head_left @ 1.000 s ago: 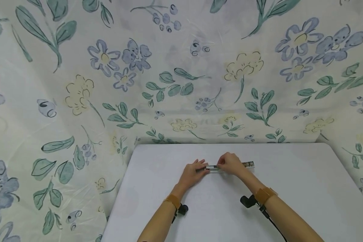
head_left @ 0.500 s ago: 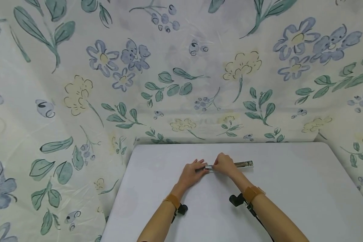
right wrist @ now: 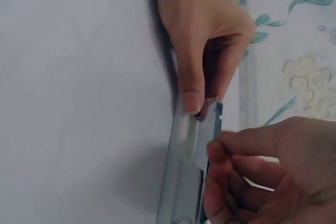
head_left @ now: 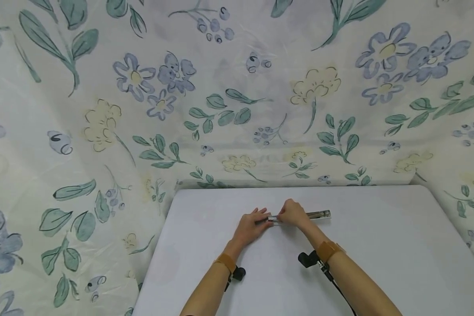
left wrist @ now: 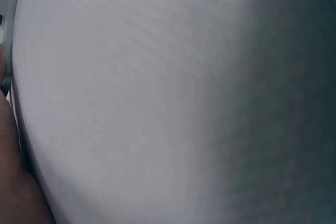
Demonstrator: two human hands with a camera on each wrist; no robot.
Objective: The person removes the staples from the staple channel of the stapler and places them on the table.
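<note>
Silver-grey metal rail [head_left: 319, 215], long, narrow and channel-like, lies left to right before a person on a smooth white tabletop [head_left: 379, 245]; the bare left hand [head_left: 253, 227] grips its left end, and the bare right hand [head_left: 294, 215], nearer the jutting right end, pinches its far edge. Only the right wrist view clearly shows that pinch and a thin notched strip [right wrist: 208, 125] there. Beyond hangs pale floral cloth [head_left: 221, 145].

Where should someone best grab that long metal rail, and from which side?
Probably pinch the metal rail across its narrow width at the exposed end beyond the right hand, coming from the right. It is long and slim, and the left hand is at its other end.
</note>
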